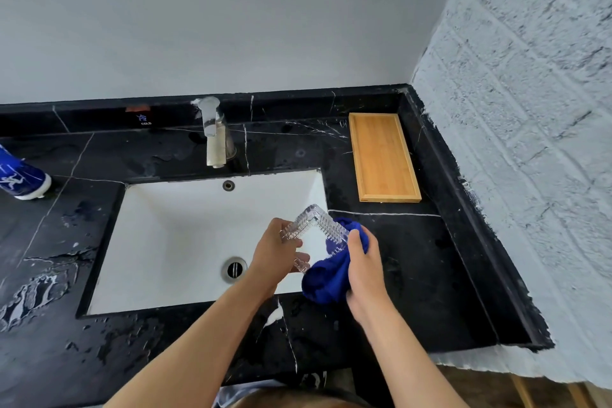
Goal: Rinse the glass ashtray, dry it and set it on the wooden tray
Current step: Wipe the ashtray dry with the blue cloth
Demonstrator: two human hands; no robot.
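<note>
A square ribbed glass ashtray (314, 225) is tilted on edge above the right side of the white sink (172, 235). My left hand (276, 255) grips its left rim. My right hand (362, 262) holds a bunched blue cloth (328, 278) pressed against the ashtray's right side and underside. A wooden tray (382, 156) lies on the black counter to the right of the sink, with nothing on it.
A chrome tap (215, 132) stands behind the basin, with no water running. The black marble counter (414, 258) is wet in patches. A blue and white bottle (20, 175) lies at the far left. A white brick wall (530, 109) borders the right side.
</note>
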